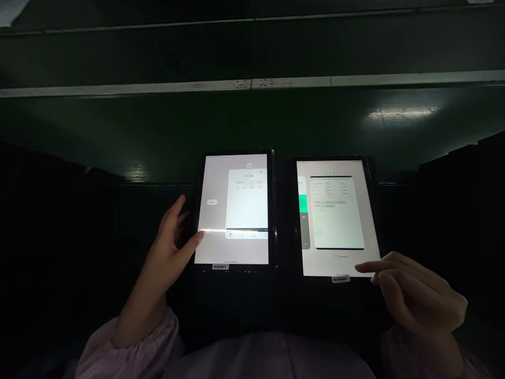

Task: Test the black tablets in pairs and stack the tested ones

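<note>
Two lit tablets lie side by side, upright in portrait. The left tablet (246, 210) shows a Google card and a small pill-shaped button on a grey background. My left hand (171, 242) is at its left edge, fingers apart, with the thumb tip over the lower left of the screen. On the right tablet (339, 210), a white page card sits beside part of a green and dark card. My right hand (418, 289) is at its lower right corner, the index finger stretched over the bottom of the screen and the other fingers curled. Neither hand holds anything.
Small barcode labels stick out below the left tablet (220, 267) and the right tablet (341, 279). Beyond them is a dark green surface (236, 121) with a pale strip (197, 86) across it. Light glares off its right side. The surroundings are very dark.
</note>
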`<state>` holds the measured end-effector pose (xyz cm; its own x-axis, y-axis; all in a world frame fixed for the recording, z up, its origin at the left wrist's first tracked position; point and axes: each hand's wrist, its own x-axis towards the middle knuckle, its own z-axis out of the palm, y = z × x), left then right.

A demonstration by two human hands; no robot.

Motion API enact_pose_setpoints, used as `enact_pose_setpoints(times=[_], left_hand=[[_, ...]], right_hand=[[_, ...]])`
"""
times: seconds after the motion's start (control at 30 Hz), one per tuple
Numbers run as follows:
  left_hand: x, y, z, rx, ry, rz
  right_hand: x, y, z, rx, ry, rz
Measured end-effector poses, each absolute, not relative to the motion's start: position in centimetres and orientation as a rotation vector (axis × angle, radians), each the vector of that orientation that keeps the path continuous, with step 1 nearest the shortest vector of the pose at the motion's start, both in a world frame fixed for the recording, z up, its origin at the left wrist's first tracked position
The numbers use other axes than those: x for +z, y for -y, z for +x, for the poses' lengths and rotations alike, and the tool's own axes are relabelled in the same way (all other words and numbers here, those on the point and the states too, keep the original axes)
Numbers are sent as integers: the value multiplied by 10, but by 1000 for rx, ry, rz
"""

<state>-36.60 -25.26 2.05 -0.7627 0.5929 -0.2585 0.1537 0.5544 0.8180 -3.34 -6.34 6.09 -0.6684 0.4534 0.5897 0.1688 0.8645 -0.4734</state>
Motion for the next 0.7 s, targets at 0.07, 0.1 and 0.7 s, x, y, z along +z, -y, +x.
enact_pose_setpoints(times=[0.07, 0.1, 0.7], left_hand=[[23, 254, -367, 1128, -2244, 548], [25, 255, -368, 1112, -2228, 549], [25, 265, -375, 1007, -2074, 655]], right_hand=[[60, 63, -33, 489, 2295, -442], [60, 63, -33, 492, 2298, -440], [61, 63, -34, 491, 2297, -466]])
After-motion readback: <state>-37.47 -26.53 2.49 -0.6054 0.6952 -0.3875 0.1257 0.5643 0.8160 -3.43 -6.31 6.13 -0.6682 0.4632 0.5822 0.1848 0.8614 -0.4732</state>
